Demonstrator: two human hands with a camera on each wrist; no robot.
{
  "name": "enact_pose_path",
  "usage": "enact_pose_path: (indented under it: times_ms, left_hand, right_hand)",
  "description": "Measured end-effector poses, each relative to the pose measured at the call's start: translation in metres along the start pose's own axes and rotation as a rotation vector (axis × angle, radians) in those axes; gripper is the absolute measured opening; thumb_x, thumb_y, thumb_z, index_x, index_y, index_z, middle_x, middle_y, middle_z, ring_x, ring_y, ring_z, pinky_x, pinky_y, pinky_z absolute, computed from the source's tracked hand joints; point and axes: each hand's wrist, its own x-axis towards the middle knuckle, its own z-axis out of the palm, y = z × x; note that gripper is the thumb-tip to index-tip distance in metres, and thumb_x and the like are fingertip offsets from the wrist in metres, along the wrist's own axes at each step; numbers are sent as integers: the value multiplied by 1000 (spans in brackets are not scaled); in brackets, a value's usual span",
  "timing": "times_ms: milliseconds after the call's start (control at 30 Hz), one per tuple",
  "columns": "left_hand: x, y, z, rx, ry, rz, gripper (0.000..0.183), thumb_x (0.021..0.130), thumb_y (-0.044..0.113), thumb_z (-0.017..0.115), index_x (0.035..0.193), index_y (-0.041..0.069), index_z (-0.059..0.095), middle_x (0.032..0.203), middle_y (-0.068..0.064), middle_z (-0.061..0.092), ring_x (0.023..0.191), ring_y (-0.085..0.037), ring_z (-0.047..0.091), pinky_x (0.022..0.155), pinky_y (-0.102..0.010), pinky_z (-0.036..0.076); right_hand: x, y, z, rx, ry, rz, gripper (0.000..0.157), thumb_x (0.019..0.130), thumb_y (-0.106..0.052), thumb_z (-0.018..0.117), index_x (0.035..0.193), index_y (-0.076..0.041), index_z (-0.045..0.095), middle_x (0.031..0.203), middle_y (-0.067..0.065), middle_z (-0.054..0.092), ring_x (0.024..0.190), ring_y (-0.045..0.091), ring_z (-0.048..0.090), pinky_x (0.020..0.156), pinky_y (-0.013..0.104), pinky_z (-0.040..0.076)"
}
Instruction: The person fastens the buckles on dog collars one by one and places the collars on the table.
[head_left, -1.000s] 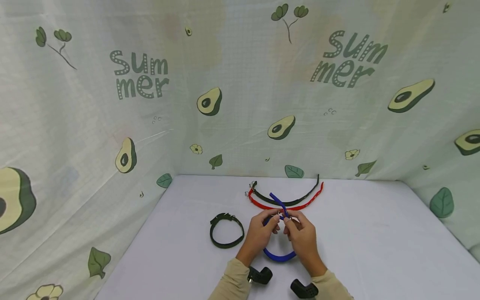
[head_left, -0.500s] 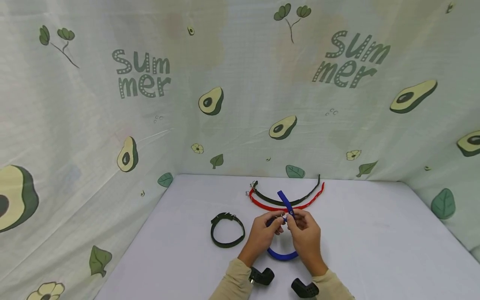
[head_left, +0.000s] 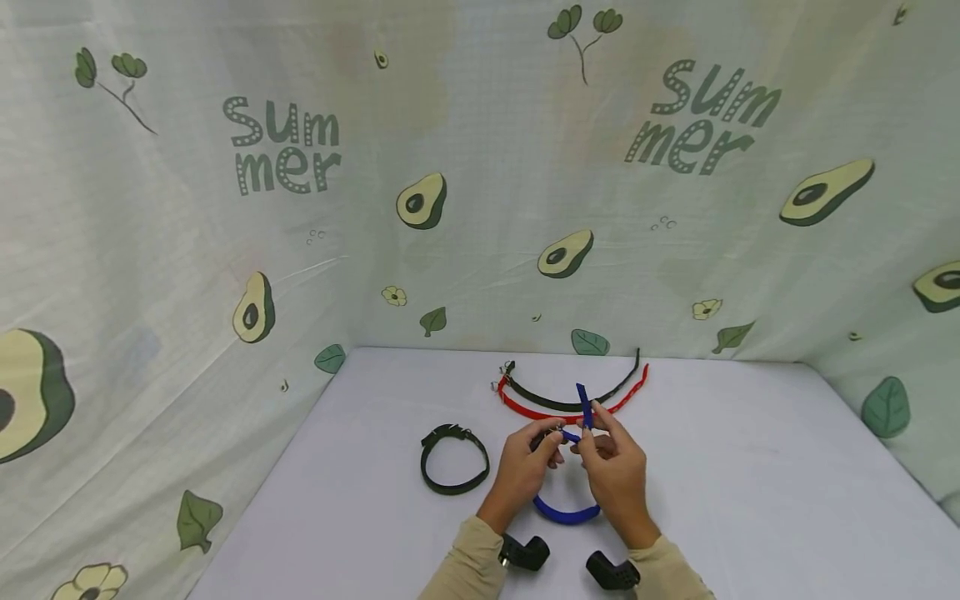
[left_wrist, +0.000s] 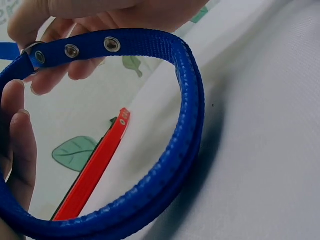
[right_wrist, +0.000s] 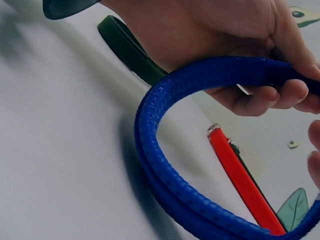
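A blue collar [head_left: 567,515] is bent into a loop between my two hands, its lower curve hanging toward me. My left hand [head_left: 522,467] grips it near the metal buckle [left_wrist: 34,47], which the fingers partly cover. With thumb and fingers, my right hand [head_left: 617,475] pinches the strap's free end [head_left: 584,404], which points up and away from me past the buckle. Metal-rimmed eyelets [left_wrist: 71,51] run along the strap in the left wrist view. In the right wrist view, the thick padded band [right_wrist: 150,145] curves below the left hand.
Left of the hands lies a dark green collar [head_left: 426,471], fastened in a ring. Behind the hands, a red collar [head_left: 525,410] and another dark collar [head_left: 622,387] lie stretched out on the white table [head_left: 750,483]. A printed cloth [head_left: 480,167] rises behind.
My right hand has shifted slightly right, and its forefinger now reaches up along the free end. That end has swung from leaning left to nearly upright. The left hand keeps its grip.
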Motion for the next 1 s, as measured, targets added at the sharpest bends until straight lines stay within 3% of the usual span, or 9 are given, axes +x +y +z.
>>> enact_pose_path:
  times_ms: [167, 267, 567, 767, 1000]
  left_hand:
    - [1, -2, -1, -18, 1, 16, 28, 101, 18, 62, 124, 3, 67, 94, -19, 69, 74, -9, 64, 68, -24, 55]
    - [1, -3, 0, -18, 2, 18, 28, 101, 18, 62, 124, 2, 67, 93, -14, 70, 73, -9, 64, 67, -25, 56]
    - [-1, -2, 4, -4, 33, 12, 26, 100, 15, 63, 123, 4, 67, 95, -14, 70, 74, -9, 64, 67, -25, 55]
    - [-1, -2, 5, -7, 41, 30, 28, 100, 17, 64, 124, 3, 65, 94, -14, 69, 76, -11, 65, 68, -26, 55]
    - [-5, -4, 5, 20, 41, 40, 27, 100, 17, 63, 124, 5, 65, 96, -14, 69, 77, -11, 65, 69, -27, 56]
  right_hand:
    - [4, -26, -3, 20, -71, 19, 55, 89, 19, 57, 141, 2, 53, 104, 17, 61, 66, 32, 70, 55, 24, 55]
    - [3, -31, -3, -2, -70, -14, 49, 88, 21, 55, 135, 7, 57, 98, 17, 60, 63, 31, 69, 53, 24, 55]
    - [0, -10, -4, -26, -44, -85, 39, 87, 22, 53, 118, 4, 69, 92, 16, 60, 62, 24, 68, 51, 19, 50]
    - [-1, 13, -3, -24, -20, -45, 43, 88, 19, 53, 115, -8, 75, 93, 6, 60, 66, 14, 68, 52, 19, 49]
    - [-3, 18, -2, -23, -9, -45, 43, 89, 15, 52, 113, -12, 76, 95, 3, 61, 65, 14, 68, 53, 20, 51]
